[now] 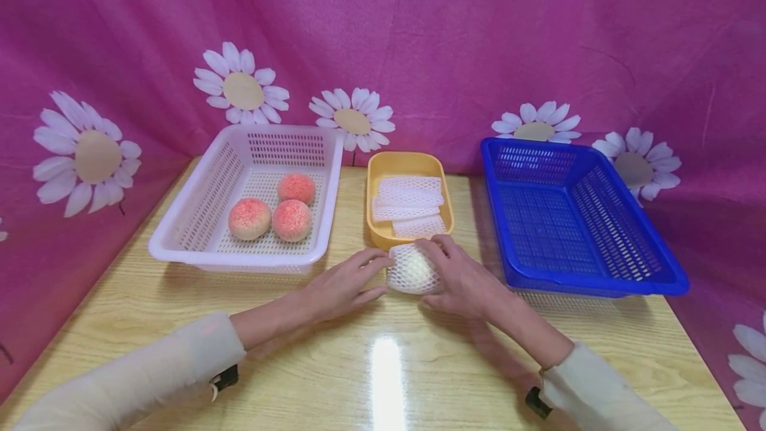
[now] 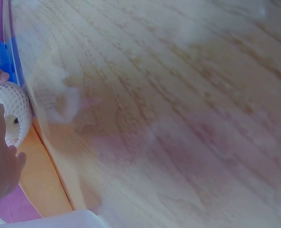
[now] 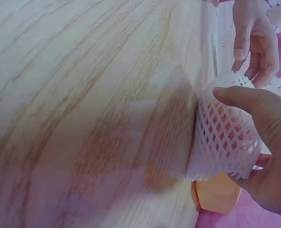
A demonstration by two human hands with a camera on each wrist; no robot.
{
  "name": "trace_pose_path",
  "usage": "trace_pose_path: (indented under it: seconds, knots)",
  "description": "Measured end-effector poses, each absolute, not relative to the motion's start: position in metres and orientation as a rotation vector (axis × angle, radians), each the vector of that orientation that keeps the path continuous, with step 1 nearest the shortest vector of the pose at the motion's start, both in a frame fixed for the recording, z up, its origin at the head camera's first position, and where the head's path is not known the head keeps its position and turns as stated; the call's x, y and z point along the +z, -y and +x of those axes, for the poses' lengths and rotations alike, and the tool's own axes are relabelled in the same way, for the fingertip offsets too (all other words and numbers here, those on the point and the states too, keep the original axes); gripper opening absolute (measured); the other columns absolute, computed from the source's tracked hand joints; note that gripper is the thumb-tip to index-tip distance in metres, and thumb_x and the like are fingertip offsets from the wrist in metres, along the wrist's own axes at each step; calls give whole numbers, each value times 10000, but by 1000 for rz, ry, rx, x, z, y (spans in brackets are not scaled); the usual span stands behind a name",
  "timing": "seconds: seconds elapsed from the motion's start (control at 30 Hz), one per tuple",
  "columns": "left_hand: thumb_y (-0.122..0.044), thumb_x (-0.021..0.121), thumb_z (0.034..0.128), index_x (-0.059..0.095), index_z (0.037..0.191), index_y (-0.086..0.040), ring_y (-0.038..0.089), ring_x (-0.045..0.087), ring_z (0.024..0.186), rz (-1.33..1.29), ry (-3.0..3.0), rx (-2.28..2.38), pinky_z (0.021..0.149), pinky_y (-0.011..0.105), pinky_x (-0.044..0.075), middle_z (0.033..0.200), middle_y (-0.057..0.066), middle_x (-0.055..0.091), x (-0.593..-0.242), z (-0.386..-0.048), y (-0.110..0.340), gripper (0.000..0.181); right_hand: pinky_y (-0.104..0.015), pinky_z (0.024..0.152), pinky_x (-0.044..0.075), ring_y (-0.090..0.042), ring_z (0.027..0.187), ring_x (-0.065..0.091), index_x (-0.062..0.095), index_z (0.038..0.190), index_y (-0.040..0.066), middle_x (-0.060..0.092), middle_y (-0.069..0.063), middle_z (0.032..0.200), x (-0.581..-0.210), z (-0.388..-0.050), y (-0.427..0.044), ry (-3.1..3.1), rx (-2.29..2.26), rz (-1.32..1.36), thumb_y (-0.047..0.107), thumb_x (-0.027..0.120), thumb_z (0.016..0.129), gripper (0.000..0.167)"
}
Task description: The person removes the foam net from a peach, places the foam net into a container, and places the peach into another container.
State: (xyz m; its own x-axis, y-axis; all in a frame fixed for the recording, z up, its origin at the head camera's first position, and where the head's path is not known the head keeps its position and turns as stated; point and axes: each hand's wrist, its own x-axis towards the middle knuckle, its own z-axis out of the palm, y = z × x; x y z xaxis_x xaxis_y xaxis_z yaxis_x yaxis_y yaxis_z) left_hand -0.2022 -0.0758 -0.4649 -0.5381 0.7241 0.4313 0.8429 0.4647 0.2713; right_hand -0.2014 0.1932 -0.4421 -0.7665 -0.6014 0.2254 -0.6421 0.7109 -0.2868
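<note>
A peach in a white foam net sleeve (image 1: 413, 270) sits on the table in front of the yellow bin. My right hand (image 1: 465, 278) grips it from the right, thumb at the near side and fingers at the far side. Red skin shows through the mesh of the foam net (image 3: 226, 128) in the right wrist view. My left hand (image 1: 344, 285) is at the sleeve's left end, its loosely bent fingers at the net's edge. The left wrist view shows the sleeve's open end and the peach's pale end with a dark spot (image 2: 15, 120).
Three pink peaches (image 1: 293, 220) lie in a white basket (image 1: 239, 263) on the left. Behind the hands stands a yellow bin (image 1: 377, 235) with several folded foam nets (image 1: 409, 198). On the right is a blue basket (image 1: 589, 285). A flowered pink cloth (image 1: 431, 52) hangs behind.
</note>
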Motion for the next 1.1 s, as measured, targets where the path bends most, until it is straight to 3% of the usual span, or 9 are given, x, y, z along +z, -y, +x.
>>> trace_pose_path:
  seconds: [0.2, 0.5, 0.77, 1.1]
  knots:
    - [-222, 708, 949, 563, 1340, -19, 254, 559, 1217, -1332, 2477, -698, 1045, 351, 450, 1314, 139, 565, -464, -202, 77, 464, -455, 906, 528, -302, 1092, 555, 420, 1443, 103, 483, -163, 1276, -441, -201, -196, 2793, 550, 1011, 263, 944, 649, 965]
    - [-184, 728, 929, 548, 1355, 6, 262, 550, 1223, -1338, 2444, -713, 1048, 352, 447, 1313, 151, 564, -466, -202, 82, 500, -515, 793, 563, -338, 1166, 532, 408, 1470, 146, 467, -149, 1344, -437, -196, -205, 2822, 492, 918, 326, 928, 673, 968]
    - [-172, 735, 918, 539, 1370, 20, 289, 549, 1226, -1304, 2423, -722, 1051, 384, 446, 1312, 182, 570, -470, -198, 93, 528, -512, 985, 477, -376, 1207, 502, 383, 1472, 32, 448, -200, 1368, -438, -194, -218, 2815, 526, 959, 257, 919, 697, 969]
    - [-183, 741, 918, 546, 1373, 0, 291, 563, 1214, -1246, 2488, -721, 1028, 396, 468, 1318, 178, 563, -474, -191, 106, 528, -537, 1035, 428, -414, 1221, 494, 333, 1492, -25, 445, -240, 1382, -443, -186, -229, 2873, 531, 915, 290, 889, 744, 984]
